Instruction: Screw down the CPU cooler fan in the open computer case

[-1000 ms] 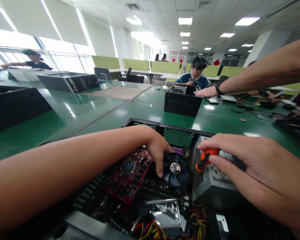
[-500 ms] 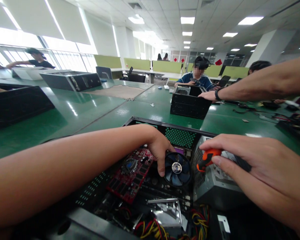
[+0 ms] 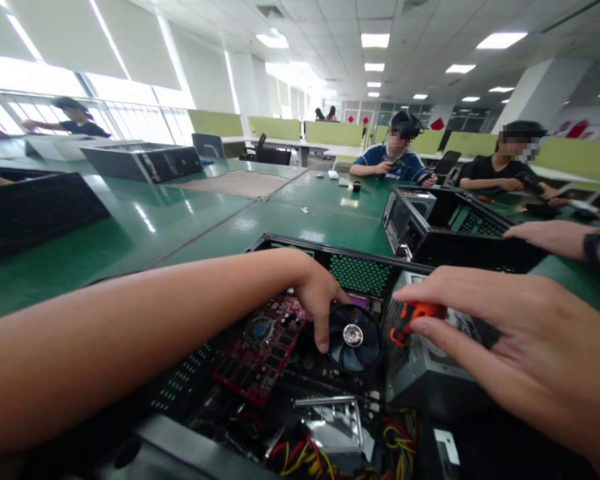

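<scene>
Head view: left hand [image 3: 319, 300] reaches into open computer case [image 3: 300, 250], fingers loosely open, fingertip beside cooler fan [image 3: 354, 337]. Right hand [image 3: 505, 347] grips orange-handled screwdriver [image 3: 414, 317] over silver power supply [image 3: 425, 370], right of fan.

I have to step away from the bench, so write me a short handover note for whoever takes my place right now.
Left hand: inside the open computer case, fingers on the edge of the black cooler fan, beside the red card.
Right hand: grip closed on the orange-handled screwdriver, over the grey power supply.
Done: case side is off.
Left: fan, card and power supply all sit in place; loose cables at the near edge.
</scene>
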A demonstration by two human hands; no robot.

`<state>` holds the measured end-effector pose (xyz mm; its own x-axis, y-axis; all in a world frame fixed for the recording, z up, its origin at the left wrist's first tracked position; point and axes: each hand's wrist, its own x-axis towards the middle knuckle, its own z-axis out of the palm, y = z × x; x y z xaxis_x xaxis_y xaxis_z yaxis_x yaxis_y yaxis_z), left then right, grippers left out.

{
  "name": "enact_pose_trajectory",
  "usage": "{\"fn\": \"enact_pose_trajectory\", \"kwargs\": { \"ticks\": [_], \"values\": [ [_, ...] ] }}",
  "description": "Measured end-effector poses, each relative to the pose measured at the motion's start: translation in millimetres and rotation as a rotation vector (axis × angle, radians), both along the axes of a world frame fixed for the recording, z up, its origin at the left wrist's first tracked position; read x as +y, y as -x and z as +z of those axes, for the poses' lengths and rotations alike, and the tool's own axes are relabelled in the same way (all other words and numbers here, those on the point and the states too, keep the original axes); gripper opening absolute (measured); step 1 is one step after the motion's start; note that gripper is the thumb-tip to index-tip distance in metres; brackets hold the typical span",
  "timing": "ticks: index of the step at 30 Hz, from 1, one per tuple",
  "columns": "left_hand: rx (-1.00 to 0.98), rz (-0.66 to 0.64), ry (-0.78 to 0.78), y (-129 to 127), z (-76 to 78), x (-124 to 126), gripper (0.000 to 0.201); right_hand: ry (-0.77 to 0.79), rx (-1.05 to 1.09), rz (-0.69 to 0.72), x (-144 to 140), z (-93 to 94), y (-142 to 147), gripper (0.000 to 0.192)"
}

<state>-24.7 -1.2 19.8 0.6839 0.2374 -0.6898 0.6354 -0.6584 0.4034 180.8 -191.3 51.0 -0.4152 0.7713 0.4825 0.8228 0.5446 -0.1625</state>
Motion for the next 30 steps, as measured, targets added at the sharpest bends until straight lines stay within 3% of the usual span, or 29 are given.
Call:
{"fn": "enact_pose_trajectory", "kwargs": {
  "ticks": [4, 9, 13, 22, 30],
  "values": [
    [0.012, -0.017, -0.003, 0, 0.9, 0, 0.090, 0.004, 0.004, 0.035, -2, 1.9, 0, 0.036],
    [0.039, -0.030, 0.021, -3, 1.5, 1, 0.095, 0.010, -0.010, 0.037, -1, 5.1, -5, 0.013],
    [0.026, -0.035, 0.029, -4, 2.2, 1, 0.094, 0.054, 0.032, 0.015, 0, 4.4, -6, 0.007],
    [0.021, -0.005, 0.030, -2, -1.3, 1, 0.091, 0.028, 0.083, -0.034, -23, -18.4, -25, 0.025],
    [0.013, 0.005, 0.043, -2, 1.1, 0, 0.092, 0.010, 0.012, 0.057, -23, 3.5, -1, 0.023]
  ]
}}
